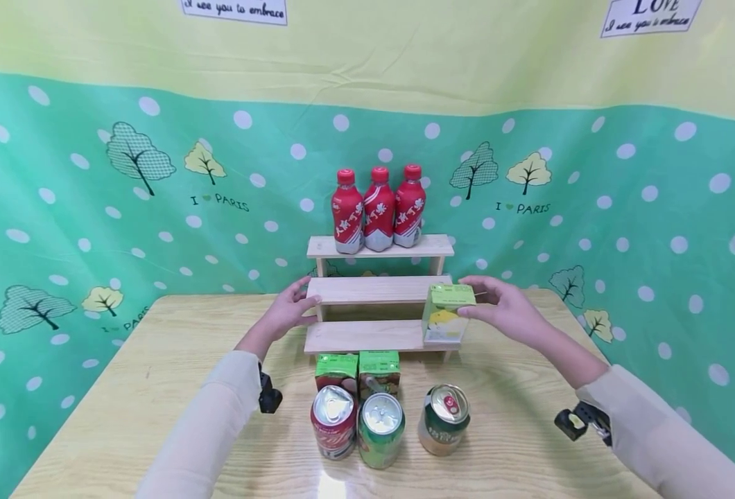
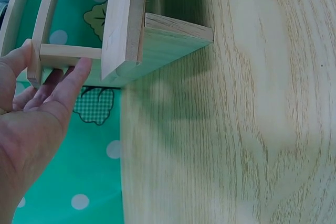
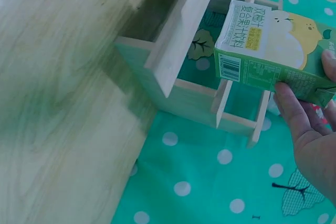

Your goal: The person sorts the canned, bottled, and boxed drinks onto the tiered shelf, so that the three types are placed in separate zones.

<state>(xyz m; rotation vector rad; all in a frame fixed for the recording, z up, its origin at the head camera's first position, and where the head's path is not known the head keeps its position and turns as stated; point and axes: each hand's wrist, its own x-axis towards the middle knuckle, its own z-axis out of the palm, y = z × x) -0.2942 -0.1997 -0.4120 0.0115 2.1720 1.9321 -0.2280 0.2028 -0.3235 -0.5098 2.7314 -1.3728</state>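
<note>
Indeed, green carton (image 1: 444, 317) gripped by right hand (image 1: 506, 309), left hand (image 1: 284, 314) apart

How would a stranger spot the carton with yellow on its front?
Find the three-tier wooden stand. At its right end is a pale green carton. Unlike the two cartons standing in front, it is held by the right hand.

Hides lower fronts of two cartons (image 1: 336, 363) behind two near cans (image 1: 334, 430). Crops sleeves (image 1: 208, 423) at near left and right, signs (image 1: 236, 10) at far left and right, and, in the right wrist view, right hand (image 3: 315, 142) and box (image 3: 278, 40). Leaves the box's side print too small to read.
</note>
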